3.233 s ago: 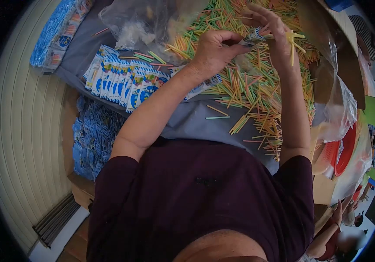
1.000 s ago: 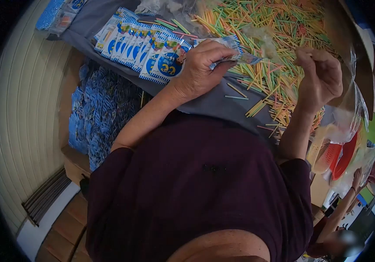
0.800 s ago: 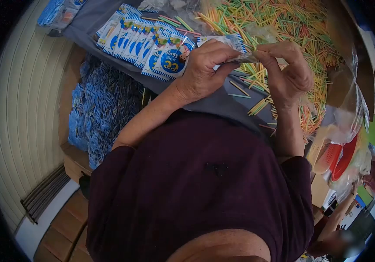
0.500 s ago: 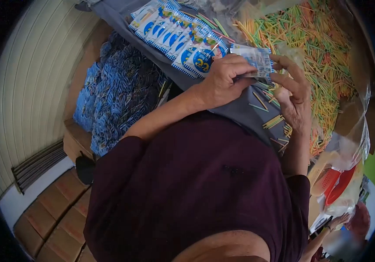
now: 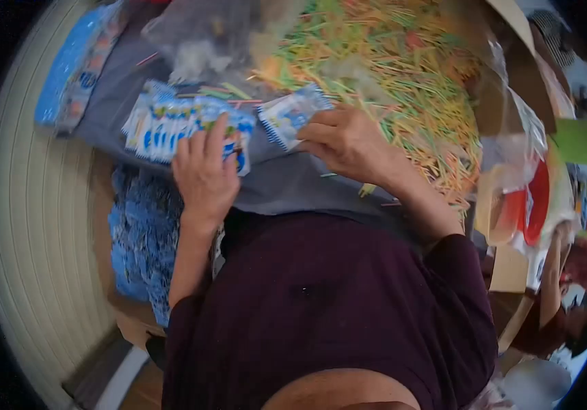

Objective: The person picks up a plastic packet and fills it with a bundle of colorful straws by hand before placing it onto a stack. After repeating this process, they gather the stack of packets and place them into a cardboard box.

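Observation:
Between the thumb and fingers of my right hand (image 5: pixel 351 143) is a small blue-and-white plastic packet (image 5: pixel 290 117) with zigzag ends, pinched at its right side. My left hand (image 5: pixel 206 174) lies with fingers stretched out over the right end of a row of overlapping matching packets (image 5: pixel 163 133). Both the row and the held packet are over the grey cloth (image 5: pixel 283 184). Several thin coloured sticks (image 5: pixel 235 91) lie just behind the row.
A large heap of coloured sticks (image 5: pixel 403 89) fills the back right, with clear plastic (image 5: pixel 529 130) beside it. Blue packets (image 5: pixel 146 239) fill a box at lower left. A blue plastic bundle (image 5: pixel 78 68) stands back left. Red basket (image 5: pixel 536 201) and another person's arm (image 5: pixel 552 273) are at right.
My left hand has left the single packet and moved left onto the row, its fingers now extended. My right hand keeps the packet and has shifted left. The view has turned.

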`<state>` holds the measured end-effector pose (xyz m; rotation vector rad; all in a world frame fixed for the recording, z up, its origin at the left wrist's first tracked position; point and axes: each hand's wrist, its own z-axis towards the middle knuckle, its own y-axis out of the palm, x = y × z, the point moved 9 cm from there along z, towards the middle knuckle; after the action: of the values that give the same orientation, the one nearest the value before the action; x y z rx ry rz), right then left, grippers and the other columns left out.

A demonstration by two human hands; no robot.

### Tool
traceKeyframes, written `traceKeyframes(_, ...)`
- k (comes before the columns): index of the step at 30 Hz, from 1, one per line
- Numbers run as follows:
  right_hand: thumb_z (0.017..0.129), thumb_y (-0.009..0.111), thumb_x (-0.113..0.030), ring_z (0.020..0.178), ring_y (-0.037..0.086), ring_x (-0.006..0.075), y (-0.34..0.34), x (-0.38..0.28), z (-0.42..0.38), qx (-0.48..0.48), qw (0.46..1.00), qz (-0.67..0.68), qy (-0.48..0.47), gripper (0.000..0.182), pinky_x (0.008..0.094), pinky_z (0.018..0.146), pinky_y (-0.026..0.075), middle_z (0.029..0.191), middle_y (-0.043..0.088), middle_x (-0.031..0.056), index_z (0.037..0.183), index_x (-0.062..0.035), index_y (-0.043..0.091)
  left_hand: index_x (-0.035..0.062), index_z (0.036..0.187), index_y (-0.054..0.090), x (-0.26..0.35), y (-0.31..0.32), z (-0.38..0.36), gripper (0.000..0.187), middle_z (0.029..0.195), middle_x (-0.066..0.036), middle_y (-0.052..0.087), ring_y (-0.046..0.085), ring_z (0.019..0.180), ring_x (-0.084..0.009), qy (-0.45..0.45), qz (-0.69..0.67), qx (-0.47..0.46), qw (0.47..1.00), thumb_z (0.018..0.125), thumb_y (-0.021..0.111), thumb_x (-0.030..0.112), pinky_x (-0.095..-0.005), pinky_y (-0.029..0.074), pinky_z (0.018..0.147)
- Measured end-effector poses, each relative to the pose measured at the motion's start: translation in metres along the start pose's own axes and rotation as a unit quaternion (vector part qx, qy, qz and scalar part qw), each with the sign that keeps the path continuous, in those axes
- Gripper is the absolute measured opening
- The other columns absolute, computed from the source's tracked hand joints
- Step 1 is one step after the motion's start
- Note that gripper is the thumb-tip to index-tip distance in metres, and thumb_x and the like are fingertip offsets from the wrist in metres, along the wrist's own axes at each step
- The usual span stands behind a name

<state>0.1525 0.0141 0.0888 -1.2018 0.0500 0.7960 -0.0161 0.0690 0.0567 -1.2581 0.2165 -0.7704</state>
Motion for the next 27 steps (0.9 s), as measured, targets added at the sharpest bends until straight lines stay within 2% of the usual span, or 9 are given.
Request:
traceKeyframes(4,0.082,0.068,-0.012,0.071,0.062,0.0293,-0.017,0.018,-0.022,0.019,0.997,-0.073,0.017,0.010,0.0411,0.066,0.048,0.077,0.062,0.0080,0.090,-0.0065,0.065,0.0145,0.139,0.051,-0.011,0.002,0.003,0.067,0.104,-0.007,0.055,0.051,0.099,-0.0301,0.007,0.015,-0.009,1.000,0.075,0.071,0.009,-0.0452,0.042,0.085)
traceKeyframes(9,0.081,0.068,-0.009,0.075,0.066,0.0301,-0.100,0.072,-0.076,0.128,0.967,-0.123,0.182,0.005,0.0408,0.065,0.051,0.080,0.066,0.0100,0.084,-0.0055,0.070,0.0132,0.135,0.055,0.002,-0.005,0.004,0.062,0.105,-0.010,0.054,0.050,0.101,-0.0327,0.033,0.038,0.012,0.999,0.075,0.070,0.010,-0.0462,0.041,0.086)
traceKeyframes(12,0.082,0.068,-0.010,0.082,0.066,0.0313,-0.146,0.112,-0.097,0.137,0.931,-0.231,0.246,0.012,0.0403,0.072,0.053,0.088,0.067,0.0116,0.093,-0.0053,0.070,0.0117,0.125,0.060,0.045,-0.022,0.018,0.051,0.105,-0.010,0.055,0.051,0.102,-0.0336,0.076,0.087,0.069,0.991,0.075,0.070,0.011,-0.0470,0.041,0.086)
traceKeyframes(14,0.081,0.071,-0.013,0.098,0.063,0.0356,-0.151,0.151,-0.111,0.075,0.887,-0.360,0.280,0.031,0.0419,0.087,0.051,0.103,0.066,0.0156,0.110,-0.0063,0.068,0.0057,0.111,0.063,0.077,-0.006,0.035,0.037,0.102,-0.011,0.054,0.052,0.100,-0.0325,0.135,-0.062,0.003,0.989,0.075,0.067,0.010,-0.0468,0.041,0.087)
traceKeyframes(15,0.081,0.071,-0.013,0.098,0.063,0.0356,-0.154,0.163,-0.113,0.076,0.888,-0.359,0.278,0.031,0.0419,0.087,0.051,0.103,0.066,0.0156,0.110,-0.0063,0.068,0.0057,0.111,0.063,0.084,0.006,0.041,0.037,0.102,-0.011,0.054,0.052,0.100,-0.0325,0.133,-0.061,0.004,0.989,0.075,0.067,0.010,-0.0468,0.041,0.087)
traceKeyframes(17,0.077,0.073,-0.016,0.118,0.053,0.0362,-0.139,0.209,-0.130,-0.089,0.824,-0.390,0.402,0.050,0.0480,0.098,0.045,0.121,0.060,0.0158,0.124,-0.0091,0.061,0.0020,0.103,0.063,0.099,0.057,0.041,0.032,0.102,-0.013,0.056,0.055,0.099,-0.0319,0.177,-0.047,-0.086,0.979,0.072,0.070,0.008,-0.0429,0.047,0.083)
traceKeyframes(21,0.073,0.073,-0.016,0.129,0.042,0.0386,-0.129,0.210,-0.127,-0.123,0.846,-0.362,0.371,0.061,0.0548,0.101,0.040,0.129,0.053,0.0166,0.132,-0.0122,0.056,0.0018,0.097,0.062,0.107,0.084,0.032,0.026,0.096,-0.013,0.055,0.057,0.095,-0.0302,0.196,-0.013,-0.090,0.976,0.072,0.068,0.006,-0.0396,0.050,0.075)
traceKeyframes(23,0.074,0.067,-0.009,0.131,0.039,0.0399,-0.120,0.217,-0.118,-0.130,0.840,-0.408,0.334,0.054,0.0579,0.100,0.038,0.130,0.052,0.0176,0.127,-0.0084,0.057,0.0022,0.094,0.062,0.108,0.076,0.030,0.023,0.090,-0.011,0.055,0.059,0.087,-0.0297,0.221,-0.010,-0.031,0.975,0.072,0.066,0.005,-0.0368,0.052,0.069)
traceKeyframes(27,0.074,0.060,-0.004,0.127,0.043,0.0388,-0.101,0.227,-0.109,-0.135,0.821,-0.504,0.230,0.044,0.0543,0.097,0.041,0.125,0.055,0.0175,0.118,-0.0035,0.059,0.0028,0.091,0.064,0.096,0.072,0.037,0.020,0.086,-0.011,0.056,0.059,0.083,-0.0304,0.198,-0.076,-0.026,0.977,0.072,0.067,0.004,-0.0379,0.051,0.069)
